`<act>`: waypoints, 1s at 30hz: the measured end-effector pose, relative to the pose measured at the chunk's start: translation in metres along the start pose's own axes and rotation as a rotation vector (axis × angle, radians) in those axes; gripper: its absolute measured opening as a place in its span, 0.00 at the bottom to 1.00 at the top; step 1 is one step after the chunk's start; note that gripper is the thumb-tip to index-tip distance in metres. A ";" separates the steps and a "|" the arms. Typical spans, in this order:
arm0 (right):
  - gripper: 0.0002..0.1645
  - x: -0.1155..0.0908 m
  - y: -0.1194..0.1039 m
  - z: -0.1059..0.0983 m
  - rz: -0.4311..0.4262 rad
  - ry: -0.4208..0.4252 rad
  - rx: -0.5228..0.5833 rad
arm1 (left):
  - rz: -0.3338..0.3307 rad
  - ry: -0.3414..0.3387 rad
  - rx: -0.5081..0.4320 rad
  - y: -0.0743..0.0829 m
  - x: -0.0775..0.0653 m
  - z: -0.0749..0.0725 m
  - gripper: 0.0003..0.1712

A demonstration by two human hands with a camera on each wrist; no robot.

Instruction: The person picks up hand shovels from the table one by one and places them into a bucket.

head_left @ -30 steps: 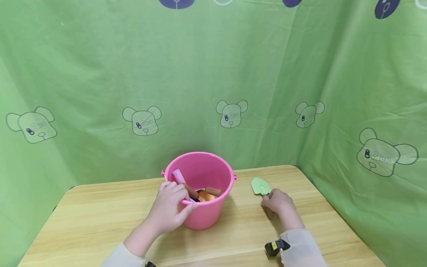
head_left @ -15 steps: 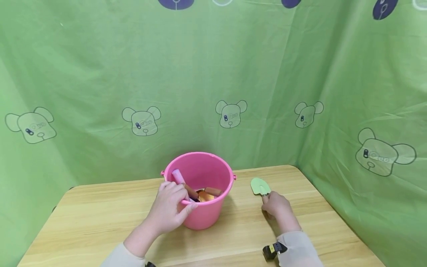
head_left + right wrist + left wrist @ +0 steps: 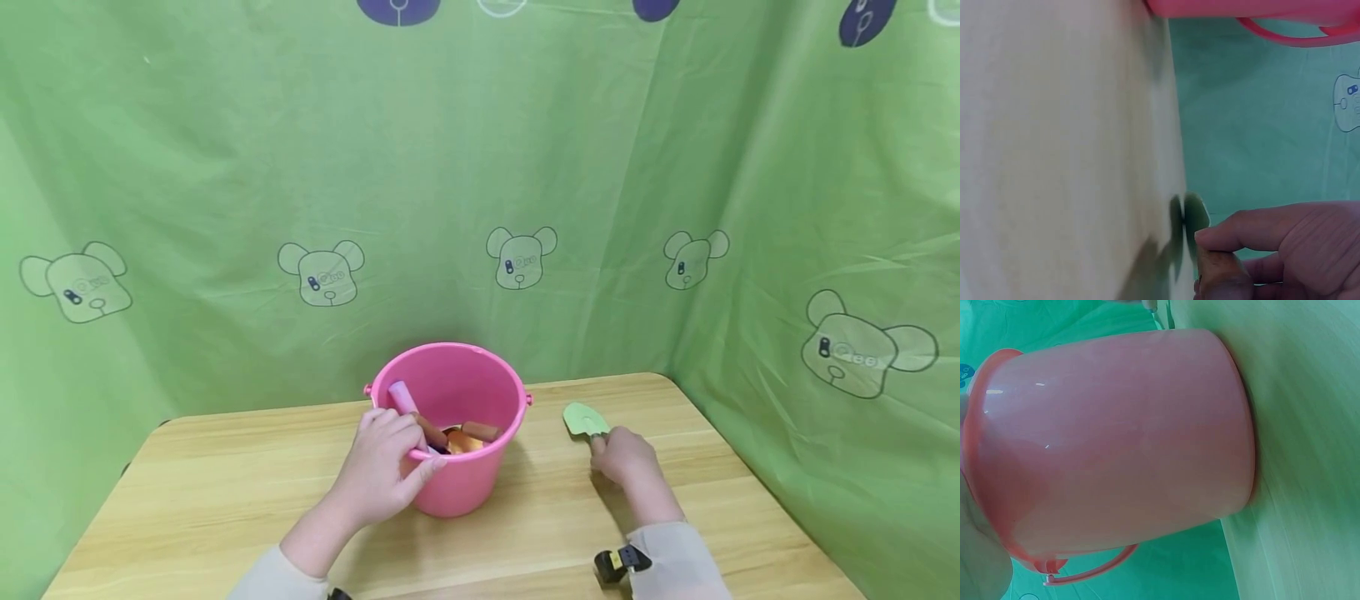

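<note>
My left hand [image 3: 382, 467] grips the near left rim of a pink bucket [image 3: 457, 483], fingers over the edge and thumb outside. Inside the bucket lie a purple rod-shaped piece [image 3: 402, 397], brown wooden handles [image 3: 480, 431] and something orange [image 3: 465, 442]. To the bucket's right, my right hand [image 3: 630, 458] holds a small garden trowel by its wooden handle [image 3: 1219, 269]. The trowel's light green blade [image 3: 585, 419] points away from me, close over the tabletop, with its shadow beside it in the right wrist view. Most of the handle is hidden by the hand.
The bucket stands upright on a wood-grain table [image 3: 225, 500], its pink bail handle [image 3: 1094, 572] hanging on the far side. A green curtain [image 3: 420, 167] printed with bear heads encloses the table's back and sides. A black wrist device [image 3: 622, 562] sits at the right cuff.
My right hand has shifted its hold on the trowel, covering more of the handle, and the blade has tilted slightly. My left hand and the bucket have stayed in place.
</note>
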State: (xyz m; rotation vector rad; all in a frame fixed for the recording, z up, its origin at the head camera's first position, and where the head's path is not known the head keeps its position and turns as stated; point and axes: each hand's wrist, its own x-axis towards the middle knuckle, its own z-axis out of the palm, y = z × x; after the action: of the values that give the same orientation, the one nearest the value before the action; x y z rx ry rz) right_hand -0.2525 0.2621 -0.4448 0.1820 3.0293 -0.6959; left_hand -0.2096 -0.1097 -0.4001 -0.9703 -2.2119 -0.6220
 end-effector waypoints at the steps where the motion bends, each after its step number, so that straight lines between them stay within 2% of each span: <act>1: 0.19 0.000 -0.001 -0.001 -0.004 0.007 0.001 | 0.000 0.000 -0.001 0.000 0.000 0.000 0.13; 16: 0.21 -0.008 -0.013 -0.015 -0.022 0.058 -0.033 | 0.001 0.002 0.000 0.000 0.000 0.000 0.13; 26: 0.15 -0.002 -0.026 -0.035 -0.145 0.105 -0.182 | -0.001 0.002 -0.010 0.000 0.000 0.002 0.13; 30: 0.14 -0.002 -0.035 -0.043 -0.154 0.091 -0.223 | 0.000 0.005 -0.010 0.000 0.000 0.002 0.13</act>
State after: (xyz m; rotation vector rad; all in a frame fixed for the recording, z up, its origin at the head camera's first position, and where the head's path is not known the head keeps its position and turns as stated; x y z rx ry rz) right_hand -0.2549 0.2499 -0.3909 -0.0262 3.2034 -0.3605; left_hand -0.2102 -0.1085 -0.4010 -0.9730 -2.2067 -0.6358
